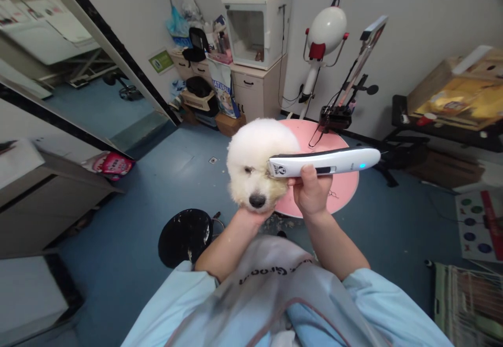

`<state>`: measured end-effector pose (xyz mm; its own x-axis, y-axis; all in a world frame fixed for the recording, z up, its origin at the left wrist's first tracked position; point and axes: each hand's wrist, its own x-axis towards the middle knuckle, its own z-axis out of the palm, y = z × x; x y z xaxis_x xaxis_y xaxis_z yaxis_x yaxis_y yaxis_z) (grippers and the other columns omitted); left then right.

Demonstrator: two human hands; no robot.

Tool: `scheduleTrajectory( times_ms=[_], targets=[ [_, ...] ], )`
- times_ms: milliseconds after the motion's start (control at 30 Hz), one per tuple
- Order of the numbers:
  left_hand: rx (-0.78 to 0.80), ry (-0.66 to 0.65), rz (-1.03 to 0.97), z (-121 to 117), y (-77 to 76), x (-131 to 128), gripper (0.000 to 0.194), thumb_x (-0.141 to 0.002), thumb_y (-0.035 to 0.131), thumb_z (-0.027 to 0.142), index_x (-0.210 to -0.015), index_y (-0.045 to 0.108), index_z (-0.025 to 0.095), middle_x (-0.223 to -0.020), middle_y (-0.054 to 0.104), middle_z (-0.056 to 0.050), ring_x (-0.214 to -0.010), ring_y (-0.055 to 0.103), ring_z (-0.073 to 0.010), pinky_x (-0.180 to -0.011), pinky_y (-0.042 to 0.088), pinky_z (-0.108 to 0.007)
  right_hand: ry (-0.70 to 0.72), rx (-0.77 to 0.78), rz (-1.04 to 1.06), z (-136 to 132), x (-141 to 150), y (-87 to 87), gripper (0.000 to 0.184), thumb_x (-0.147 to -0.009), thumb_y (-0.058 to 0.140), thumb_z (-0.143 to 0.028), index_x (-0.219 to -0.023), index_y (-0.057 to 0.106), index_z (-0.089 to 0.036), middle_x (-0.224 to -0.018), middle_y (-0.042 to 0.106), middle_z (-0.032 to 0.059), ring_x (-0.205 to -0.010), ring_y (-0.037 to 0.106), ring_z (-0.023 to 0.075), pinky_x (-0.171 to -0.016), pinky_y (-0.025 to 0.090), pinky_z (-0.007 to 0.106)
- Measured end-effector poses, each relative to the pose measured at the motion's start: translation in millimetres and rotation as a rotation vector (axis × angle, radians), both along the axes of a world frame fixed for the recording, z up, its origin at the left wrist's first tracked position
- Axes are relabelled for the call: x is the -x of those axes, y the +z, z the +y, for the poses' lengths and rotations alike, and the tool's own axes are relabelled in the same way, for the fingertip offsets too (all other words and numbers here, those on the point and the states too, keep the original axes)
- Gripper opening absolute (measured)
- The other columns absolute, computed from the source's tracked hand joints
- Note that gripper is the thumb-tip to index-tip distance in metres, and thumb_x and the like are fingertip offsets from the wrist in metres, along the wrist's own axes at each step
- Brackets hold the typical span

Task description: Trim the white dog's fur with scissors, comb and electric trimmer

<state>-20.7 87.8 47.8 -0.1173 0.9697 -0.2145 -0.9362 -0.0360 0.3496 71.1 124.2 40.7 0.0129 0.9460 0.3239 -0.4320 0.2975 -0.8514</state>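
Note:
A fluffy white dog (261,145) faces me, its rounded head in the middle of the view. My left hand (256,216) cups the dog's chin from below; its fingers are mostly hidden under the fur. In my right hand (313,194) is a white cordless hair clipper (341,160) with a blue light glowing near its rear end. The clipper lies level, its blade end against the fur beside the dog's eye on the right of the view. My right thumb presses along the clipper's near side. Behind the dog's head shows a round pink grooming table (343,190).
A black round stool (184,238) stands left of the dog. Behind the table are a white dryer (327,30) on a stand and a black holder (336,118) on the tabletop. A cabinet (251,93) bears a white box with a window (271,27). Hair clippings lie on the floor.

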Motion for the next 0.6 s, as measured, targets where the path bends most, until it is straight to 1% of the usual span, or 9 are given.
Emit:
scheduleTrajectory(
  times_ms=[67,100,200,267,367,467,533,600],
  targets=[
    [-0.039,-0.021,0.005,-0.2,-1.7,0.4,0.063,-0.093,0.018,0.055,-0.13,0.053,0.017,-0.101,0.068,-0.011,-0.08,0.064,-0.0229,-0.079,0.053,-0.042,-0.016,0.001,-0.019,-0.1,-2.7,-0.1,0.034,-0.074,0.065,-0.053,-0.077,0.056,-0.019,-0.051,0.053,-0.0046,-0.038,0.048,0.0096,-0.037,0.043,0.022],
    [-0.039,-0.011,-0.002,-0.5,-1.6,0.6,0.063,-0.094,0.018,0.054,-0.131,0.053,0.017,-0.102,0.068,-0.011,-0.083,0.065,-0.0232,-0.079,0.053,-0.041,-0.033,-0.002,-0.024,0.1,-4.2,-0.4,0.035,-0.074,0.065,-0.053,-0.079,0.056,-0.02,-0.052,0.054,-0.0046,-0.039,0.049,0.0096,-0.037,0.044,0.022],
    [0.016,0.06,-0.045,-1.5,1.7,0.6,0.06,-0.094,0.02,0.051,-0.129,0.054,0.015,-0.106,0.067,-0.011,-0.093,0.064,-0.0226,-0.081,0.054,-0.036,-0.072,-0.033,-0.035,1.5,-8.0,-1.6,0.035,-0.074,0.065,-0.053,-0.083,0.056,-0.02,-0.056,0.055,-0.0044,-0.042,0.05,0.0098,-0.042,0.046,0.024],
    [0.056,0.076,-0.05,-2.3,4.5,0.1,0.059,-0.094,0.023,0.052,-0.127,0.055,0.015,-0.106,0.067,-0.011,-0.094,0.064,-0.0215,-0.081,0.053,-0.034,-0.049,-0.056,-0.053,2.3,-9.1,-2.6,0.036,-0.072,0.067,-0.052,-0.087,0.056,-0.021,-0.063,0.059,-0.0033,-0.042,0.05,0.0094,-0.042,0.046,0.024],
    [0.084,0.066,-0.022,-2.9,5.9,-0.9,0.059,-0.093,0.023,0.053,-0.124,0.056,0.016,-0.101,0.068,-0.01,-0.09,0.065,-0.0213,-0.082,0.053,-0.035,0.0,-0.068,-0.044,2.3,-8.6,-3.8,0.04,-0.071,0.067,-0.053,-0.091,0.056,-0.021,-0.069,0.062,-0.0017,-0.042,0.048,0.0087,-0.038,0.043,0.023],
    [0.086,0.042,-0.019,-2.7,4.8,-1.4,0.059,-0.093,0.021,0.052,-0.122,0.058,0.016,-0.099,0.068,-0.01,-0.088,0.065,-0.0213,-0.083,0.053,-0.036,-0.027,-0.051,0.009,0.9,-7.9,-4.4,0.038,-0.073,0.065,-0.053,-0.091,0.056,-0.021,-0.061,0.058,-0.0035,-0.042,0.048,0.0092,-0.038,0.042,0.022],
    [0.099,0.019,-0.024,-2.3,4.2,-1.4,0.059,-0.093,0.021,0.052,-0.121,0.058,0.015,-0.101,0.068,-0.012,-0.093,0.064,-0.0228,-0.085,0.052,-0.038,-0.032,-0.025,0.001,-0.2,-7.8,-4.6,0.035,-0.074,0.066,-0.051,-0.09,0.056,-0.021,-0.057,0.055,-0.0044,-0.041,0.048,0.0095,-0.039,0.042,0.023],
    [0.112,0.004,-0.027,-1.8,3.6,-1.2,0.059,-0.093,0.022,0.053,-0.121,0.058,0.015,-0.102,0.067,-0.012,-0.1,0.062,-0.0246,-0.09,0.05,-0.042,0.002,-0.008,-0.019,-0.8,-8.0,-4.1,0.037,-0.072,0.068,-0.051,-0.09,0.056,-0.021,-0.06,0.058,-0.0037,-0.042,0.048,0.0096,-0.039,0.043,0.023]
  ],
)
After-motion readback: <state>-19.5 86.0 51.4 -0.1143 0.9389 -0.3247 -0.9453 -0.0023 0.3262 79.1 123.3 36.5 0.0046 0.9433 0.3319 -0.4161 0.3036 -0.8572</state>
